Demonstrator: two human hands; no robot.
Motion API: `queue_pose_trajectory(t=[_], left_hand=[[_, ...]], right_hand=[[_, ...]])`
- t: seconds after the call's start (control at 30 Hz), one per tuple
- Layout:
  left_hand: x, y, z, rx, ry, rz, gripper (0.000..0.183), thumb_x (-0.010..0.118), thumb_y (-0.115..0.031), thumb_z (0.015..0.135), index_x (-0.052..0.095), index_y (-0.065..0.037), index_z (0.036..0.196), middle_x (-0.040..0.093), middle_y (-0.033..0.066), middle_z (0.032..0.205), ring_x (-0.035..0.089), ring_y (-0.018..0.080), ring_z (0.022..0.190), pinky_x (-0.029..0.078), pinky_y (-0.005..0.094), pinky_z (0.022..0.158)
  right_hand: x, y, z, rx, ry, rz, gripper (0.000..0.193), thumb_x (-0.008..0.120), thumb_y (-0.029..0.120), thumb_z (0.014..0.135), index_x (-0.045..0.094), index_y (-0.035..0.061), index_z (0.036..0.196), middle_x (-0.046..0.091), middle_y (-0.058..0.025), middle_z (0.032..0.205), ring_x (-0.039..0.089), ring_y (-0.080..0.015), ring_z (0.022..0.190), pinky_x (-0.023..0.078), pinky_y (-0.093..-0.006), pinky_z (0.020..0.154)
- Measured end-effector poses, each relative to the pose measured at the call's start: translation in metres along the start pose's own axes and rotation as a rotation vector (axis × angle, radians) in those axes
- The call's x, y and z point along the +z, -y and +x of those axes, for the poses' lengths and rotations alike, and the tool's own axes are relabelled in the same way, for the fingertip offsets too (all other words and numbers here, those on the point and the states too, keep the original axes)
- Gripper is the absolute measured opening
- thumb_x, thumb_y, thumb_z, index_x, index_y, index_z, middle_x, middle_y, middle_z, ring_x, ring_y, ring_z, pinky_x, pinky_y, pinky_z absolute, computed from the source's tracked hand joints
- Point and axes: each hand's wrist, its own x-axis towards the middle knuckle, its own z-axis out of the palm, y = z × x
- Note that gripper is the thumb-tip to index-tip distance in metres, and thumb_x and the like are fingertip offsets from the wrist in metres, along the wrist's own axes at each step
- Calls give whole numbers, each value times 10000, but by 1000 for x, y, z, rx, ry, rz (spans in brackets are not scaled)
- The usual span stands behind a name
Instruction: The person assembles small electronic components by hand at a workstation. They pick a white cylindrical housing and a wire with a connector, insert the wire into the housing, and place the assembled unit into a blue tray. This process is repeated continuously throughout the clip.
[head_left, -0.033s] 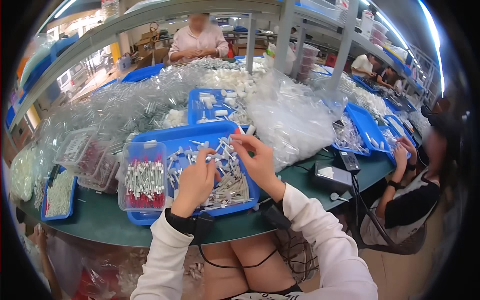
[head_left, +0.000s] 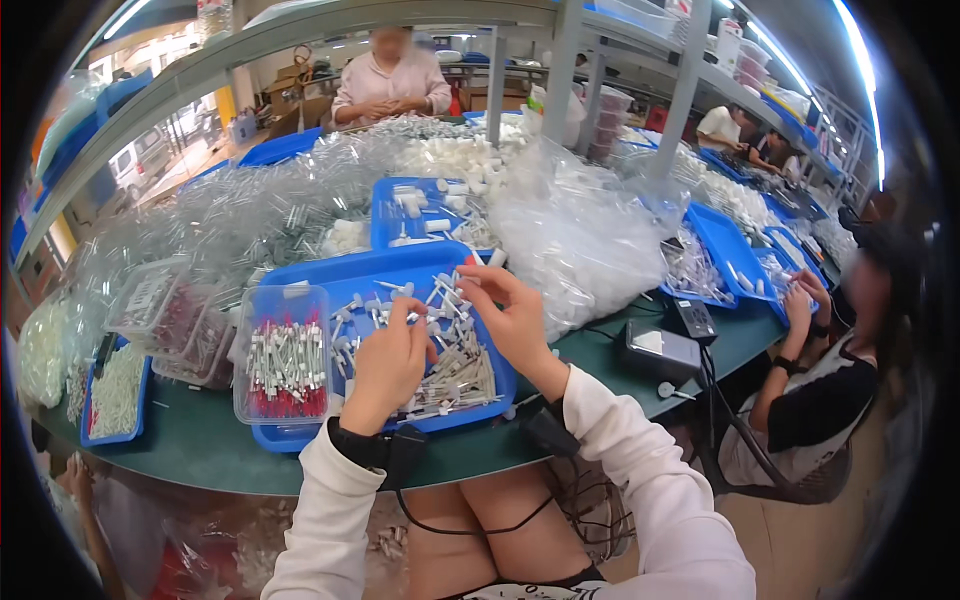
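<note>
Both my hands are over a blue tray (head_left: 350, 268) filled with small white plastic parts (head_left: 455, 375), some with round flat heads and thin stems. My left hand (head_left: 388, 362) has its fingers bent together above the tray's middle, beside a white round-headed piece. Whatever those fingers hold is too small to make out. At the tray's far right, my right hand (head_left: 515, 325) pinches with thumb and forefinger; the pinched thing is mostly hidden. A white piece with a red end shows just beyond its fingertips. Across the tray's left side rests a clear box (head_left: 240, 395) of thin white-and-red sticks.
Stacked clear boxes (head_left: 160, 300) and a small blue tray (head_left: 145, 400) stand left. Behind lie another blue tray (head_left: 380, 215) and bulging plastic bags (head_left: 580, 240). A grey device (head_left: 660, 350) with cables sits right, near a seated co-worker (head_left: 825, 390). Shelf posts (head_left: 680, 90) rise behind.
The whole view has shifted very slightly. Both hands keep nearly the same pose over the tray.
</note>
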Motion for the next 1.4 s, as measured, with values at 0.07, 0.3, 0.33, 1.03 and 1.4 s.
queue_pose_trajectory(t=[0.07,0.3,0.33,1.03,1.4], left_hand=[[-1,4,4,20,21,42,152,440,-201,914,455,-99,1026,620,36,588,611,281,572,429,394,523],[8,8,1,60,-40,67,164,467,-173,906,461,-56,1022,657,67,692,617,297,600,439,394,555],[10,9,2,71,-24,66,170,471,-175,906,463,-49,1020,662,71,711,618,298,605,441,394,560],[7,3,-2,-17,-105,-306,53,544,-32,868,555,16,846,563,26,737,537,69,619,399,187,525],[10,14,10,71,-209,-395,58,566,-67,870,593,-17,880,561,-8,681,496,36,592,345,182,507]], right_hand=[[1,-7,2,99,42,214,209,593,50,859,625,-19,1053,661,-88,888,637,-138,836,498,-246,734],[12,-14,-2,155,252,485,257,584,80,869,594,-18,1105,652,-98,949,629,-140,870,500,-253,769],[9,-14,-4,196,273,441,277,570,53,876,569,-23,1143,644,-106,980,619,-146,906,500,-264,805],[1,-1,-10,29,143,133,197,638,81,812,665,17,996,682,-92,886,655,-127,782,520,-252,718],[1,-3,8,234,335,234,205,643,93,822,648,-14,997,675,-86,865,648,-117,774,513,-249,711]])
